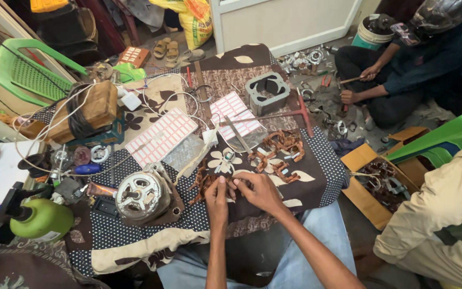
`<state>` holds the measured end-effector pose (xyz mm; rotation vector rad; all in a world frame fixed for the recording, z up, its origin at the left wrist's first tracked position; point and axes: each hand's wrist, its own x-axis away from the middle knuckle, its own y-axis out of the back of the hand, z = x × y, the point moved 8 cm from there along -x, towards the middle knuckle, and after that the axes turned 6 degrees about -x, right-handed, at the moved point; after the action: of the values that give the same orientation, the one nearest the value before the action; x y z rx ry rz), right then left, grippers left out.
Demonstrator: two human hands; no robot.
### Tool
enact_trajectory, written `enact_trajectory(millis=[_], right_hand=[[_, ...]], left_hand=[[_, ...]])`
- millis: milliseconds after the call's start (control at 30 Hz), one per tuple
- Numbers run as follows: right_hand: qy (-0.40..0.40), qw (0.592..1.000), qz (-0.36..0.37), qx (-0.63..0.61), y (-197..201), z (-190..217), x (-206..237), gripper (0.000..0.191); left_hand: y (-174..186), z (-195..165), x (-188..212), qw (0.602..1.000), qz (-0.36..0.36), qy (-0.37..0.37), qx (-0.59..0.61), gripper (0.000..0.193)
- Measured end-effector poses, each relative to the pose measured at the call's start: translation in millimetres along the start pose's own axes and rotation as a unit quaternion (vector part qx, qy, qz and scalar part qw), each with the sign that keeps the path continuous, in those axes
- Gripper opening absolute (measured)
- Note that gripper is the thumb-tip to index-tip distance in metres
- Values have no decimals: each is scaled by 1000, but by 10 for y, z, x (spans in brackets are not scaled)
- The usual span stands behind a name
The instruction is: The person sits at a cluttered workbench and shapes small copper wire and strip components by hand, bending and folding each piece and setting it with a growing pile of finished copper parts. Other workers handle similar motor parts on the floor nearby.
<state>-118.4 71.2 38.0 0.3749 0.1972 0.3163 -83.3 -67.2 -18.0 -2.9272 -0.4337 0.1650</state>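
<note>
Left hand: the left hand (217, 194) sits at the near edge of the cloth-covered table (316, 176), fingertips pinched together on a tangle of copper winding wire (203, 182)
Right hand: the right hand (260, 191) is just beside it, fingers curled and touching the same tangle, the two hands close together and working one spot
Where the wire is: right at the fingertips, lying on the dotted cloth between the round metal motor housing (143, 195) and the loose copper coils (279, 152)
Done so far: by the look of it, a good deal of copper is already out and heaped in loose clumps on the cloth; the grey square stator core (267, 92) at the far side sits hollow, no winding showing in it
Still left: the clump in hand looks knotted and unsorted, and the heap beyond it is just as untidy, so plenty remains
Count, sheets: two white sheets of red-edged labels (161, 135), side by side
Count, housings: one motor housing, one stator core
Count, tools: one long T-handled bar (274, 115) with a red grip lying across the cloth
Count, bottles: one green bottle (44, 219) at the near left corner
Count, people: two others nearby, one seated on the floor (397, 75) with a tool, one in pale trousers (445, 214) at the right edge
</note>
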Motion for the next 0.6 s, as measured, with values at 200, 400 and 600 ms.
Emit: enact_trajectory(millis=[200, 400, 600], right_hand=[[25, 1000, -1, -10, 2, 63, 13, 19], [15, 1000, 1, 3, 9, 73, 5, 20], [-5, 1000, 7, -2, 8, 59, 5, 20]], left_hand=[[-3, 0, 18, 1000, 0, 3, 12, 43], [-2, 24, 4, 1000, -1, 12, 13, 43], [4, 1, -4, 1000, -5, -1, -5, 43]])
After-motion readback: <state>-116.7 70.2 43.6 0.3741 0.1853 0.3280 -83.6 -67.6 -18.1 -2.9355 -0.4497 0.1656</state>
